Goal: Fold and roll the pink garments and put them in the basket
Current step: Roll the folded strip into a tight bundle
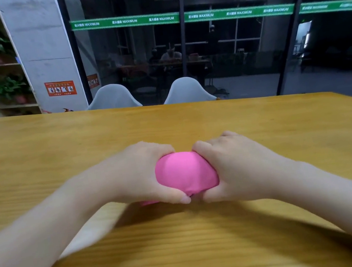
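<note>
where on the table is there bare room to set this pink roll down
Bare wood lies beyond both hands up to the table far edge by the two white chairs, and out to either side. The near middle is crowded: left hand and right hand grip the pink garment.

Pink garment (185, 173): bright, smooth, bunched into a tight rounded roll, lying crosswise at centre frame, 6 o'clock of the far chairs.

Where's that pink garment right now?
In the head view, the pink garment sits at the middle of the wooden table, bunched into a ball and gripped between the left hand and right hand.
</note>
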A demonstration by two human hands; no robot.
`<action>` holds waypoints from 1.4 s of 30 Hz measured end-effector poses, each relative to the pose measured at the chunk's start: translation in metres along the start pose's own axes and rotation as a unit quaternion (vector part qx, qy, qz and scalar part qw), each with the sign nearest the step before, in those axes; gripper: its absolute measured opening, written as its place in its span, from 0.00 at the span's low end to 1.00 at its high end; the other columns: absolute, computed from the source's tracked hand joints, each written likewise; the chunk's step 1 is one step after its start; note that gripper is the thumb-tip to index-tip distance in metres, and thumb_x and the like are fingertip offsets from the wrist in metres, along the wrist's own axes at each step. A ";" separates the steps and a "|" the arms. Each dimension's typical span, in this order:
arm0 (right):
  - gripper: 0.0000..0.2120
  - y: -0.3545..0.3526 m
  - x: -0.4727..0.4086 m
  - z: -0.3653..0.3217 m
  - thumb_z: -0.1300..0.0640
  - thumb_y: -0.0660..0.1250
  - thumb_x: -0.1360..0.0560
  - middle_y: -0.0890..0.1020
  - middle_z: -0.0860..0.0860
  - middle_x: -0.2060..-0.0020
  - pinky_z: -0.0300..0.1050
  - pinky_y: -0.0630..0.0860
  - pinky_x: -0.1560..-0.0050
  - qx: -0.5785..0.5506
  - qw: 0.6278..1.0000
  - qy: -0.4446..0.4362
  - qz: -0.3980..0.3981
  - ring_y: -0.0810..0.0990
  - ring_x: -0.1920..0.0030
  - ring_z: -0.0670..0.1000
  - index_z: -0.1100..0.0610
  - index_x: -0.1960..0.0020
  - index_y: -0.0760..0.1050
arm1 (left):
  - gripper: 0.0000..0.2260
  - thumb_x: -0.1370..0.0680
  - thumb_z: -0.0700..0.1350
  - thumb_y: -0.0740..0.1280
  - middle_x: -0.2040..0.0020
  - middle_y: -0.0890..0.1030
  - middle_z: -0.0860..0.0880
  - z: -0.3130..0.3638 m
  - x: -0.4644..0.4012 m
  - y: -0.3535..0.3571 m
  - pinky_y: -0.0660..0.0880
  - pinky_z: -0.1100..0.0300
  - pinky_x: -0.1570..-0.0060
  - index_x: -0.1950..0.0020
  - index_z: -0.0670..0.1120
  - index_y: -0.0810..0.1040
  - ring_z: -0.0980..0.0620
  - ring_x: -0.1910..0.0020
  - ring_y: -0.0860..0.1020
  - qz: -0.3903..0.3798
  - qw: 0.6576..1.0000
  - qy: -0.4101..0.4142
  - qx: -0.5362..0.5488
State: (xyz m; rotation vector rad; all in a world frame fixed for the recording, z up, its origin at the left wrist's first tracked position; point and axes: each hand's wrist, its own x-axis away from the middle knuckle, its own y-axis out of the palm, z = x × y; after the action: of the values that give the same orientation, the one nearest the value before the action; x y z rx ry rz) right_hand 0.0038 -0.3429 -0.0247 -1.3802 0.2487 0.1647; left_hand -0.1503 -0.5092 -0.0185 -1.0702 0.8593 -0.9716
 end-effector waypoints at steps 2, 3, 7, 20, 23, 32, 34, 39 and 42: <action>0.25 -0.010 -0.002 0.006 0.30 0.71 0.35 0.79 0.44 0.66 0.48 0.72 0.60 -0.083 0.995 0.029 -0.043 0.76 0.64 0.47 0.48 0.53 0.71 | 0.30 0.37 0.74 0.72 0.49 0.77 0.63 0.001 -0.001 0.006 0.74 0.59 0.50 0.40 0.63 0.72 0.62 0.50 0.74 0.060 0.992 0.054 -0.093; 0.24 -0.014 -0.004 0.010 0.31 0.74 0.36 0.80 0.45 0.67 0.48 0.74 0.63 -0.129 0.987 0.047 -0.079 0.78 0.65 0.46 0.47 0.54 0.72 | 0.31 0.35 0.74 0.70 0.49 0.76 0.62 0.000 0.000 0.010 0.73 0.59 0.50 0.37 0.62 0.71 0.61 0.50 0.74 0.084 0.986 0.076 -0.120; 0.24 -0.018 -0.005 0.023 0.30 0.76 0.36 0.81 0.44 0.64 0.45 0.76 0.66 -0.180 0.971 0.077 -0.137 0.79 0.64 0.44 0.45 0.53 0.74 | 0.27 0.37 0.75 0.71 0.55 0.79 0.62 0.008 -0.009 0.014 0.76 0.56 0.55 0.45 0.63 0.72 0.59 0.55 0.76 0.055 0.995 0.048 -0.066; 0.32 -0.010 -0.002 0.027 0.24 0.74 0.41 0.82 0.46 0.63 0.51 0.75 0.61 -0.155 0.978 0.104 -0.096 0.79 0.61 0.50 0.50 0.55 0.75 | 0.25 0.26 0.76 0.61 0.47 0.77 0.61 0.010 -0.016 0.019 0.75 0.54 0.46 0.36 0.62 0.72 0.58 0.48 0.76 0.047 0.997 0.047 -0.034; 0.32 -0.020 0.002 0.032 0.27 0.78 0.41 0.84 0.46 0.61 0.50 0.74 0.61 -0.238 0.947 0.127 -0.173 0.81 0.59 0.51 0.52 0.53 0.77 | 0.24 0.18 0.70 0.51 0.44 0.78 0.61 0.002 -0.004 0.041 0.73 0.59 0.41 0.32 0.60 0.74 0.61 0.43 0.76 0.100 0.984 0.093 0.114; 0.33 -0.011 -0.009 0.030 0.29 0.75 0.41 0.80 0.42 0.54 0.48 0.78 0.56 -0.077 0.979 0.135 -0.133 0.78 0.54 0.48 0.42 0.42 0.71 | 0.24 0.13 0.56 0.53 0.70 0.65 0.52 0.005 -0.058 0.032 0.63 0.53 0.64 0.67 0.48 0.61 0.53 0.70 0.65 0.138 0.972 -0.030 0.186; 0.32 -0.005 -0.013 0.032 0.27 0.73 0.40 0.80 0.41 0.56 0.47 0.76 0.58 -0.073 0.983 0.133 -0.107 0.78 0.56 0.48 0.41 0.42 0.72 | 0.24 0.13 0.56 0.53 0.70 0.65 0.51 0.000 -0.064 0.036 0.63 0.52 0.64 0.68 0.47 0.61 0.52 0.69 0.64 0.165 0.967 -0.020 0.193; 0.28 0.015 -0.015 0.047 0.28 0.71 0.39 0.82 0.41 0.61 0.48 0.77 0.58 -0.135 0.982 0.127 -0.032 0.79 0.60 0.46 0.41 0.45 0.75 | 0.24 0.15 0.59 0.55 0.65 0.73 0.50 -0.011 -0.066 0.055 0.70 0.54 0.59 0.62 0.44 0.72 0.54 0.64 0.72 0.243 0.939 0.064 0.234; 0.30 0.015 -0.016 0.050 0.24 0.69 0.40 0.82 0.40 0.61 0.50 0.78 0.56 -0.160 0.979 0.122 -0.028 0.79 0.59 0.44 0.42 0.46 0.75 | 0.27 0.16 0.61 0.52 0.62 0.76 0.46 -0.013 -0.072 0.057 0.73 0.48 0.56 0.58 0.42 0.77 0.50 0.61 0.75 0.268 0.929 0.090 0.238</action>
State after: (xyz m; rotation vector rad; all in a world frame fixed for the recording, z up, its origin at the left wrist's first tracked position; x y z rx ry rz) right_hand -0.0119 -0.2908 -0.0265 -1.7290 0.4010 -0.0145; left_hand -0.1746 -0.4359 -0.0694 -0.3012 0.9348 -0.7565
